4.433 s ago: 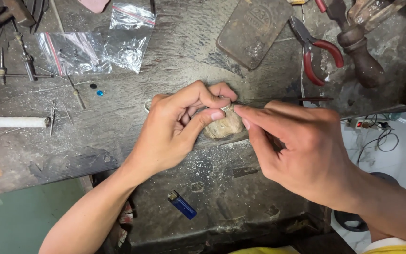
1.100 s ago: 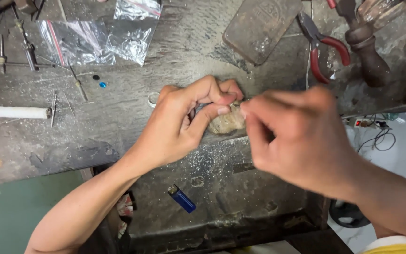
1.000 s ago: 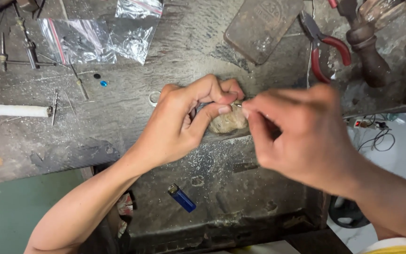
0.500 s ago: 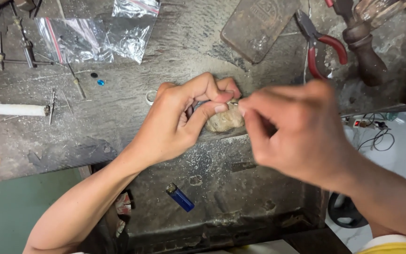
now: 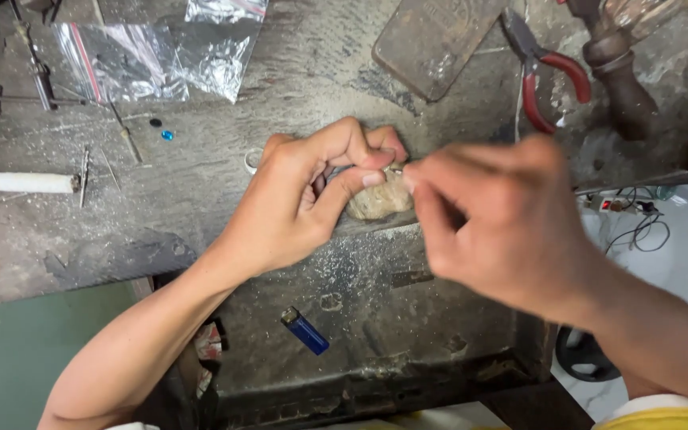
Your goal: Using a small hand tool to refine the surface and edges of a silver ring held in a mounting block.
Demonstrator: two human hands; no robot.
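Note:
My left hand (image 5: 304, 199) rests on the bench edge. Its thumb and forefinger pinch a small metal piece (image 5: 395, 169) against a worn tan wooden peg (image 5: 377, 204) that juts from the bench. My right hand (image 5: 503, 227) is blurred with motion. Its fingertips are pinched together right at the same small piece, from the right side. Whether a thin tool sits between those fingers is hidden by the blur.
On the scarred dark bench lie red-handled pliers (image 5: 553, 80), a flat metal block (image 5: 431, 40), clear plastic bags (image 5: 153, 56), a tiny blue stone (image 5: 167, 135), a white rod (image 5: 17, 181) and a small ring (image 5: 250, 159). A blue lighter (image 5: 306, 330) lies in the dusty tray (image 5: 408, 318) below.
My right hand has kept making small movements at the piece and is now blurred. My left hand holds its grip at the peg. The view has shifted slightly.

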